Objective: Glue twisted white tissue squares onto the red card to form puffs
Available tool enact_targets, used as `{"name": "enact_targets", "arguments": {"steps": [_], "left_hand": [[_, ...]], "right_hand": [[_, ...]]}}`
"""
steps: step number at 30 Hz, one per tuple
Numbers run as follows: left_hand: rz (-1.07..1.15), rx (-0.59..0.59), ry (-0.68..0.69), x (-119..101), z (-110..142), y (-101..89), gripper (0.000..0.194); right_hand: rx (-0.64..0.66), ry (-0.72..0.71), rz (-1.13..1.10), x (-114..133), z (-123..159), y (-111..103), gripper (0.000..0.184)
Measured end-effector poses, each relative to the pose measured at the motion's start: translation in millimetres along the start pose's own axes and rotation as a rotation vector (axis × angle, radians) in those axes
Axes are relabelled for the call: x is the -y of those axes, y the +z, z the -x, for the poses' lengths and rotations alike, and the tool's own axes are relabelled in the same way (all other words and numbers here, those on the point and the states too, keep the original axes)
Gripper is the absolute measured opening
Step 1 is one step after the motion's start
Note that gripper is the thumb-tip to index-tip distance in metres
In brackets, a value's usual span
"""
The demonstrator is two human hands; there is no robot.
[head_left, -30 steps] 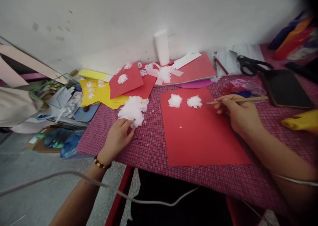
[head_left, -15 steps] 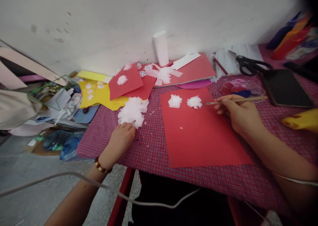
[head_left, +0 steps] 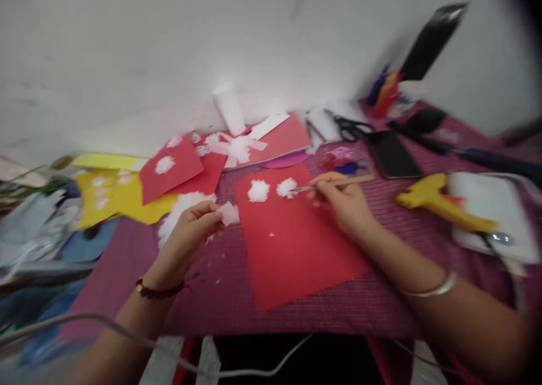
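- Left hand (head_left: pixel 192 228) pinching one white paper piece (head_left: pixel 230 214) by its edge, seemingly leaving the rest free.
- One red sheet (head_left: pixel 292 244) lying mostly between hands, likely for easy reach, bearing two white tufts (head_left: pixel 258 191).
- Right hand (head_left: pixel 344 203) pinching one thin stick (head_left: pixel 363 179), probably for control, tip pointing at the nearer tuft.

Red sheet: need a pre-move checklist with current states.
1. Paper piece pinched in the left hand: ok.
2. Thin stick gripped in the right hand: ok.
3. Stick tip touching the right-hand white tuft: cannot tell; they overlap in view, blurred.
4. Red sheet free of loose bits: not ok; a small scrap lies on it.
5. Yellow glue gun apart from the sheet: ok.
6. Tuft firmly stuck down: cannot tell.
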State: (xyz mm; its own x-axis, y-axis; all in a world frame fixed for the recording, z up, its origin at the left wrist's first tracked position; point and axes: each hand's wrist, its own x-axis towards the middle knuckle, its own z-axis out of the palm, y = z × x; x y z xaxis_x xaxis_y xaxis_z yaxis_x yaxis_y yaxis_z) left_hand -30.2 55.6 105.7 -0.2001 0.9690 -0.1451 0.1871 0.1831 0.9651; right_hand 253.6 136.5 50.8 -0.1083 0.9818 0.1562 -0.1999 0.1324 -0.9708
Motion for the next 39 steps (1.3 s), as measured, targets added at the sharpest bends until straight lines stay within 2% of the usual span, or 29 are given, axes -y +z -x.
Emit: {"name": "enact_targets", "arguments": {"steps": [4,6,8,19,30,39], "left_hand": [[0.083,0.150,0.035,-7,-38,64.5,0.014],[0.109,0.189,0.046,-10,-47,85.3,0.014],[0.112,0.217,0.042,-12,-51,96.3,0.014],[0.078,0.232,0.064,-11,-49,100.9,0.015],[0.399,0.231,-0.008,-11,-45,102.5,0.017],[0.378,0.255,0.126,-3,-45,103.8,0.012]], "right_hand": [[0.149,-0.039,-0.025,11,10,7,0.019],[0.173,-0.059,-0.032,14,11,8,0.017],[0.182,-0.068,-0.039,15,12,8,0.015],[0.208,-0.042,-0.010,11,9,5,0.011],[0.185,-0.035,-0.080,10,11,7,0.015],[0.160,0.015,-0.270,9,8,8,0.018]]}}
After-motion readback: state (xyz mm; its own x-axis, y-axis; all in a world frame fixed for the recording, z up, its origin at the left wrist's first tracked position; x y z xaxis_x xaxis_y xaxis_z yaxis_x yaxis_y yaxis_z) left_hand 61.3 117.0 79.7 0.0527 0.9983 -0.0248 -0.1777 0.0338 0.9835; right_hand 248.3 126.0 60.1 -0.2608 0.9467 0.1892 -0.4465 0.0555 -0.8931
